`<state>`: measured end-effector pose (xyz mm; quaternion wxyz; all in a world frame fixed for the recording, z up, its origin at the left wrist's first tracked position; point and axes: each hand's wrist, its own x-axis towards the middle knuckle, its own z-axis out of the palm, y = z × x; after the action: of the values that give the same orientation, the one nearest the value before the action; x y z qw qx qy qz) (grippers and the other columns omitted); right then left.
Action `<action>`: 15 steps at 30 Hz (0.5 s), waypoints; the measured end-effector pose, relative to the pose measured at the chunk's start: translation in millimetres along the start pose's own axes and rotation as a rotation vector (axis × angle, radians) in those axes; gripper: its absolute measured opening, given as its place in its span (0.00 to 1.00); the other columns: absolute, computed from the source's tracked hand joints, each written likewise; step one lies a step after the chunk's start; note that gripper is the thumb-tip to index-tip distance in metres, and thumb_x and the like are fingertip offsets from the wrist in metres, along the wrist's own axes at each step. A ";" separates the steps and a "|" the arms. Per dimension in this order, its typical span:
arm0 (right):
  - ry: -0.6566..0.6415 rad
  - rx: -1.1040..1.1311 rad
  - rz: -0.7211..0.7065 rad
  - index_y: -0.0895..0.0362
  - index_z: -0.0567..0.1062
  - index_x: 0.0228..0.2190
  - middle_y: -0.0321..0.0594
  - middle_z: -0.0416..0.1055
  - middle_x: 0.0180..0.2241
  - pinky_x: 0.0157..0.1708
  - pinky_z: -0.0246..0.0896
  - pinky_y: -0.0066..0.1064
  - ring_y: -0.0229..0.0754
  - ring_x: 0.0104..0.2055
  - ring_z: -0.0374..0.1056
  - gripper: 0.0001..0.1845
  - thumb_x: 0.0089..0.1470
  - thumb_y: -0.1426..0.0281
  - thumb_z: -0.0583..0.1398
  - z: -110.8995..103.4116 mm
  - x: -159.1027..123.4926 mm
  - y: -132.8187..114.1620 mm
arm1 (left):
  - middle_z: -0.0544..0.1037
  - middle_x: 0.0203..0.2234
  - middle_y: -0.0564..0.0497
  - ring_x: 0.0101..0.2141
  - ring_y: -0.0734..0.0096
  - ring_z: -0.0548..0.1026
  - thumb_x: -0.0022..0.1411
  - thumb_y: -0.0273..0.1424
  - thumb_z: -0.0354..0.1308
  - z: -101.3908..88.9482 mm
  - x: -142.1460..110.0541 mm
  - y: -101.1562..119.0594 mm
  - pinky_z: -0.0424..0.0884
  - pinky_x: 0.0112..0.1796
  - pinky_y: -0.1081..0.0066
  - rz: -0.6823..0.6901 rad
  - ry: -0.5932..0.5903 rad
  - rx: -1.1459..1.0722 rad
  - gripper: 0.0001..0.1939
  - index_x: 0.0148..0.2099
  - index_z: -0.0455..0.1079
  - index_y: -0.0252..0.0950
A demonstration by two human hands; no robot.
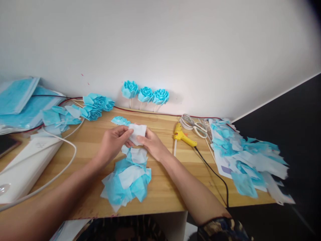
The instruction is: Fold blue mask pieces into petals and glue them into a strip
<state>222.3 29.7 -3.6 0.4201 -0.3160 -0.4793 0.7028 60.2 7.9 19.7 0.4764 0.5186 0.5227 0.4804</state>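
Note:
Between both hands is a small white square of thin fabric [139,130], held up over the middle of the table. My left hand [115,138] pinches its left edge between thumb and fingers. On the other side my right hand [152,142] grips it, thumb flat on its face and fingers behind, partly hidden. Just below the hands lies a loose pile of blue and white fabric pieces [129,179]. A short strip of folded blue petals [120,120] rests on the wood just beyond my left hand.
Several blue fabric flowers [145,95] lean on sticks against the wall, and more flowers [97,105] lie left. A yellow glue gun [184,136] and scissors [193,124] lie right, near heaped scraps [240,154]. Packed blue sheets [20,100] and a white power strip [30,164] sit left.

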 end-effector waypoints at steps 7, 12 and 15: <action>0.090 -0.129 -0.048 0.54 0.78 0.40 0.35 0.79 0.38 0.45 0.66 0.34 0.42 0.41 0.73 0.21 0.41 0.66 0.71 -0.2 2.6 -1.7 | 0.77 0.16 0.54 0.19 0.71 0.76 0.58 0.38 0.61 -0.1 -1.1 2.0 0.72 0.25 0.74 0.001 0.034 0.005 0.11 0.29 0.71 0.35; 0.093 -0.116 -0.050 0.54 0.79 0.40 0.34 0.79 0.32 0.41 0.67 0.32 0.39 0.36 0.73 0.22 0.40 0.65 0.71 -12.4 6.0 -4.6 | 0.77 0.17 0.53 0.19 0.70 0.76 0.57 0.41 0.62 -2.8 -0.5 3.8 0.73 0.25 0.73 -0.027 0.060 -0.034 0.13 0.30 0.71 0.36; 0.126 -0.112 -0.032 0.55 0.79 0.40 0.34 0.78 0.31 0.39 0.66 0.30 0.37 0.33 0.72 0.21 0.41 0.63 0.72 -19.4 7.2 -5.7 | 0.78 0.17 0.52 0.19 0.70 0.76 0.57 0.41 0.63 -3.3 0.2 4.7 0.73 0.25 0.72 -0.049 0.068 -0.050 0.13 0.30 0.71 0.36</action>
<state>237.1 45.0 -5.1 0.4423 -0.3749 -0.4952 0.6470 57.3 8.1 24.6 0.4827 0.4769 0.5391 0.4989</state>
